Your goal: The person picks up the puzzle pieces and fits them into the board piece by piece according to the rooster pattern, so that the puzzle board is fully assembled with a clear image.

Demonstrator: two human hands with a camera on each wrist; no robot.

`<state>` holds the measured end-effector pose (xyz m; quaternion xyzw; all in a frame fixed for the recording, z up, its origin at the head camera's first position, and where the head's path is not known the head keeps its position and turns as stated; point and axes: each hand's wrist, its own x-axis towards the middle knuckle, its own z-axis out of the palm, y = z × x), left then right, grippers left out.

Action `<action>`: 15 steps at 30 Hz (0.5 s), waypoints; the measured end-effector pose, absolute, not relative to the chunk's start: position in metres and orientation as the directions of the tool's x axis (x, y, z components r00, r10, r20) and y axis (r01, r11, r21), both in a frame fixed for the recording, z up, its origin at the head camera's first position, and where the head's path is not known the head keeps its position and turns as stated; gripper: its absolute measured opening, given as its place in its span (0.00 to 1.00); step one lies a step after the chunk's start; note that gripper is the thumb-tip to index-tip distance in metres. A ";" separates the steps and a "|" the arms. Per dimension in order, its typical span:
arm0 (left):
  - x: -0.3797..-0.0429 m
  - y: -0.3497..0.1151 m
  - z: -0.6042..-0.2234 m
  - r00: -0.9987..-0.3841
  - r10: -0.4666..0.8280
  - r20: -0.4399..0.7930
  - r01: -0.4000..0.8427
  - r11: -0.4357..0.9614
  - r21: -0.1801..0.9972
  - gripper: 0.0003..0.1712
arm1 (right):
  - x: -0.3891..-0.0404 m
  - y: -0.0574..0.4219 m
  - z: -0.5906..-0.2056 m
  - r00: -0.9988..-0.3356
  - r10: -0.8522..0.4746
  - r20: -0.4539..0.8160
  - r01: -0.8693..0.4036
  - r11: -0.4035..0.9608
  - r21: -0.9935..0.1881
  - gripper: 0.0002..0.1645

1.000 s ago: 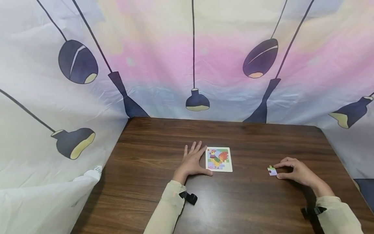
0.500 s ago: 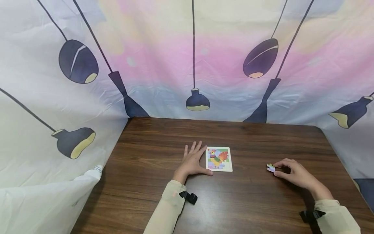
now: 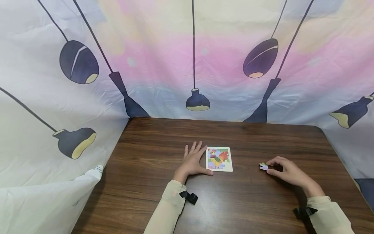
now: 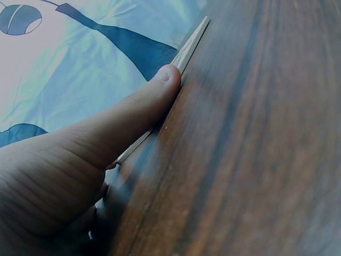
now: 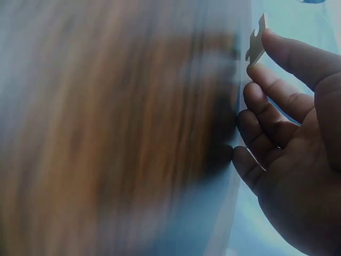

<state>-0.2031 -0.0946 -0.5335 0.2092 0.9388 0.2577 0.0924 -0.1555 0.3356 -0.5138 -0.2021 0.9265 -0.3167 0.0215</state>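
A small square jigsaw puzzle point(image 3: 218, 159) with a rooster picture lies in a white frame on the table; a pale gap shows at its lower right corner. My left hand point(image 3: 191, 165) rests at the puzzle's left side, fingers spread and straight. In the left wrist view its thumb touches the edge of the puzzle board point(image 4: 193, 45). Right of the puzzle, my right hand point(image 3: 289, 172) pinches a purple and green jigsaw piece point(image 3: 263, 166) between thumb and index finger. The right wrist view shows this piece point(image 5: 257, 40) edge-on, above the tabletop.
The dark wooden table point(image 3: 233, 204) reaches back to a hanging cloth point(image 3: 163, 65) printed with lamps. White cloth point(image 3: 52, 191) hangs along the left edge. Each wrist wears a black strap, such as the left strap point(image 3: 189, 197).
My right hand has moved left towards the puzzle with the jigsaw piece, which has tilted and come up off the table. The left hand and the puzzle have stayed put.
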 end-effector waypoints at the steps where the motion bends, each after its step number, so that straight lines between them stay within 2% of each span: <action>1: -0.203 -0.094 -0.533 -0.895 0.441 -0.066 0.345 0.779 0.524 0.74 | -0.157 0.333 -0.513 -0.916 -0.391 0.089 -0.363 0.712 -0.601 0.13; 15: -0.204 -0.095 -0.533 -0.895 0.441 -0.061 0.344 0.771 0.536 0.73 | -0.175 0.280 -0.519 -0.867 -0.477 0.145 -0.446 0.613 -0.652 0.12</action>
